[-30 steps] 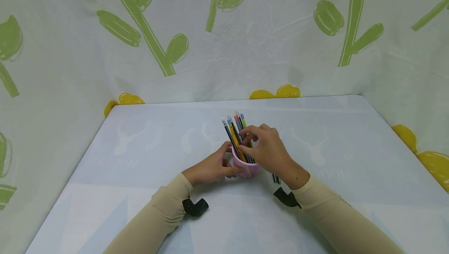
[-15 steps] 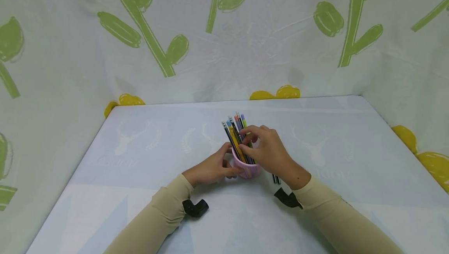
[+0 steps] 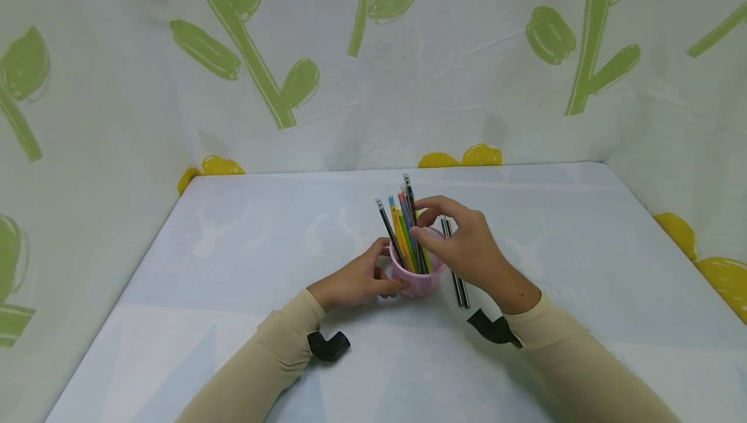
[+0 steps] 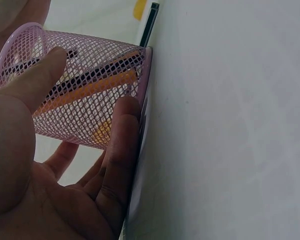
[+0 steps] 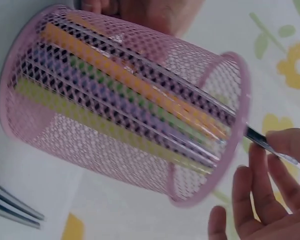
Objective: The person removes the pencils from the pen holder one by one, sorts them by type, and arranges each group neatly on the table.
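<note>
A pink mesh pen holder (image 3: 419, 287) stands on the table, holding several pencils: black, orange-yellow, blue, purple and green. My left hand (image 3: 357, 280) grips its left side, thumb across the near wall and fingers round below, as the left wrist view shows. Over the rim, my right hand (image 3: 467, 241) pinches a black pencil (image 5: 256, 136) between thumb and fingertips. This pencil's silvery eraser end rises above the others, while its lower part is still inside the holder. Beside the holder, under the right hand, lie black pencils (image 3: 459, 288), partly hidden by that hand.
The table (image 3: 245, 358) has a pale cloth with faint deer prints. Behind it hangs a white wall cloth (image 3: 455, 85) with green leaves and yellow shapes. Black straps (image 3: 329, 346) sit at both wrists.
My right hand has moved up and right, and the black pencil it pinches now rises higher out of the holder. More of the pencils on the table shows. The left hand keeps its grip.
</note>
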Demonstrator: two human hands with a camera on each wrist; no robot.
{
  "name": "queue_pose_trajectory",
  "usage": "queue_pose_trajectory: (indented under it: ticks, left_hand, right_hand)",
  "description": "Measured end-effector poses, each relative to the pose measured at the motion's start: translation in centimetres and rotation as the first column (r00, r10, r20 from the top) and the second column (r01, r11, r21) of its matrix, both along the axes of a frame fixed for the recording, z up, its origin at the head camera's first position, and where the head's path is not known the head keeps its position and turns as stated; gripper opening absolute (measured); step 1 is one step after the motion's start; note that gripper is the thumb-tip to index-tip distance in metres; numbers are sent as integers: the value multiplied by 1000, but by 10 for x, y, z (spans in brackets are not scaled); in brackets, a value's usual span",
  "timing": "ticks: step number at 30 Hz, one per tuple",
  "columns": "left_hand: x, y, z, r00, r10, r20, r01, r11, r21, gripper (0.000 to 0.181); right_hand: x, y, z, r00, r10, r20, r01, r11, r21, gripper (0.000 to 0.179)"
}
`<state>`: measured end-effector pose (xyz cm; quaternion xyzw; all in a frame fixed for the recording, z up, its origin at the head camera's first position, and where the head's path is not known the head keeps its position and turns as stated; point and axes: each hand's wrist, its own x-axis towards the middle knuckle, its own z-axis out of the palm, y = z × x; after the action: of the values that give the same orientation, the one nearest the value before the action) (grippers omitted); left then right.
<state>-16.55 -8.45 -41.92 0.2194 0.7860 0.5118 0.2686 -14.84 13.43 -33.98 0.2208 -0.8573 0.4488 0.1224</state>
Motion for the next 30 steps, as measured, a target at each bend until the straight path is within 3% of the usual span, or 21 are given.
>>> queue_pose_trajectory:
  ticks: [6,13,21,30]
  left_hand:
    - [1,0,0,1000,16,15,-15,1000,-20,71]
    - [0,0,1,1000,19,21,-18,999,-37,72]
    - [-2,1,-1,1000,17,22,-16,1000,-26,73]
    - [-2,1,-3,999,16,32,-16,1000,-6,74]
  right_hand:
    - [3,11,6,995,-18,-101,13,999,-45,33]
    - [5,23,17,985,13,-172,-45,982,-182,32]
    - [6,38,24,984,-21,-177,-30,960,-279,32]
    - [5,51,21,990,-98,-99,68,960,-270,29]
